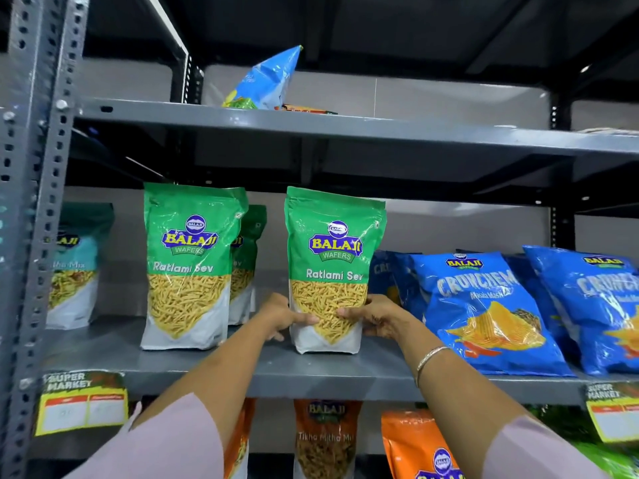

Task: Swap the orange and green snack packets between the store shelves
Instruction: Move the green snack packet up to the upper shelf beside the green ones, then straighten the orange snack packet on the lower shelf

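A green Ratlami Sev packet [333, 257] stands upright on the middle shelf [345, 375]. My left hand [281, 318] grips its lower left side and my right hand [375, 316] grips its lower right side. Another green packet [188, 264] stands to the left, with a third green packet [247, 261] partly hidden behind it. On the shelf below, orange packets [326, 437] stand in shadow, and a brighter orange packet [415, 444] sits at the right, cut off by the frame's bottom edge.
Blue Crunchem bags [484, 309] lean on the middle shelf to the right. A teal packet [74, 264] stands at the far left behind the perforated steel upright [41, 202]. A blue bag [266, 81] lies on the top shelf. Price tags [81, 402] hang from the shelf edge.
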{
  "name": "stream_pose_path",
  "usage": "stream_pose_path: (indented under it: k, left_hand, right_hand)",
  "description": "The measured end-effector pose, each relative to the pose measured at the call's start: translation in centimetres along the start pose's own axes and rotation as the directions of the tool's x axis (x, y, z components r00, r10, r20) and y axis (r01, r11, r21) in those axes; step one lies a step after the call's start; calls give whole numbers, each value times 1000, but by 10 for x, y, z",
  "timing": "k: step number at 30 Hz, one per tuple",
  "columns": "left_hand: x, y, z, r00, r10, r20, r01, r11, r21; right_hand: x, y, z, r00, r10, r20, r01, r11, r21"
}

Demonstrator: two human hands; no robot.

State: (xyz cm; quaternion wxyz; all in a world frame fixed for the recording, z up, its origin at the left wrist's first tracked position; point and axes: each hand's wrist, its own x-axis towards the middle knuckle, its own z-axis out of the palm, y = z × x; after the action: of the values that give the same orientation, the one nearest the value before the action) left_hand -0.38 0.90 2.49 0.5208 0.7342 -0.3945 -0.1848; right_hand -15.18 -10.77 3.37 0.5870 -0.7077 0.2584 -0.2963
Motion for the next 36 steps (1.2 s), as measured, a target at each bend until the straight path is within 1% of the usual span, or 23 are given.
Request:
stream_pose_path:
  k: [4,6,9,11,13,15,17,18,19,21,22,23,24,25,26,27,28,29,30,32,33,34,36]
  left_hand:
    - [-6,-1,3,1000,-17,-26,17,1000,22]
    - [-10,-1,5,1000,-23,-1,23,999,31]
    - [-20,1,6,998,-31,54,29,999,38]
    - [-27,1,6,999,-11,33,9,999,49]
    - [-37,1,8,998,53,-23,-51,995,85]
    - [-49,1,13,989,130,-67,-125,989,84]
    - [-64,-2,23,967,229,-111,-219,971,94]
    - [-71,-5,30,938,304,-167,-284,949,137]
    - [-77,-11,38,888,391,-241,-347,915,205]
    - [-95,-27,58,741,559,-372,-453,825,338]
    - [-105,-35,69,657,648,-386,-513,759,402]
    - [-113,-45,80,581,737,-345,-571,671,474]
    - [-120,-53,90,520,813,-261,-614,568,548]
    - [-124,-63,103,483,863,-150,-659,471,586]
    - [-127,-73,114,468,883,-42,-699,399,593]
    - [-128,-83,123,474,878,58,-728,354,588]
    - [-130,-92,133,518,843,145,-741,357,569]
    - [-131,-101,143,587,784,200,-729,405,551]
    - [-131,-111,152,671,705,229,-694,486,532]
    - [-125,-132,172,826,514,232,-555,668,496]
    - [-120,-141,180,883,407,236,-470,738,484]
    - [-114,-149,189,923,296,246,-381,792,477]
    - [-104,-165,204,954,111,278,-233,858,458]
  right_hand:
    - [0,0,-1,1000,0,-11,-1,1000,-12]
    - [-5,-3,-3,1000,-15,-10,15,1000,-22]
    - [-16,-6,-12,991,-62,-115,46,989,-142]
    - [-26,-7,-20,985,-88,-146,62,983,-171]
    - [-41,-8,-30,992,-101,-82,89,987,-134]
    - [-59,-7,-40,994,-100,40,104,983,-149]
    - [-76,-2,-51,984,-66,164,95,980,-175]
    - [-82,2,-58,974,-25,224,69,979,-193]
    - [-88,6,-65,958,35,286,31,974,-224]
    - [-99,20,-77,894,184,408,-48,945,-322]
    - [-104,29,-83,849,269,454,-90,921,-378]
    - [-108,40,-88,800,363,478,-139,887,-441]
    - [-112,50,-93,753,449,481,-182,845,-503]
    - [-116,63,-99,719,521,460,-219,798,-561]
    - [-118,77,-106,707,576,410,-243,742,-624]
    - [-117,90,-112,703,621,346,-260,677,-688]
    - [-117,106,-121,697,666,266,-300,607,-736]
    - [-118,122,-130,691,698,187,-354,552,-755]
    - [-120,138,-137,698,708,109,-418,526,-740]
    - [-124,168,-149,738,673,-35,-532,550,-644]
    - [-128,180,-151,763,640,-92,-555,575,-601]
    - [-132,191,-150,782,609,-137,-566,601,-564]
    - [-137,212,-146,807,561,-184,-571,661,-487]
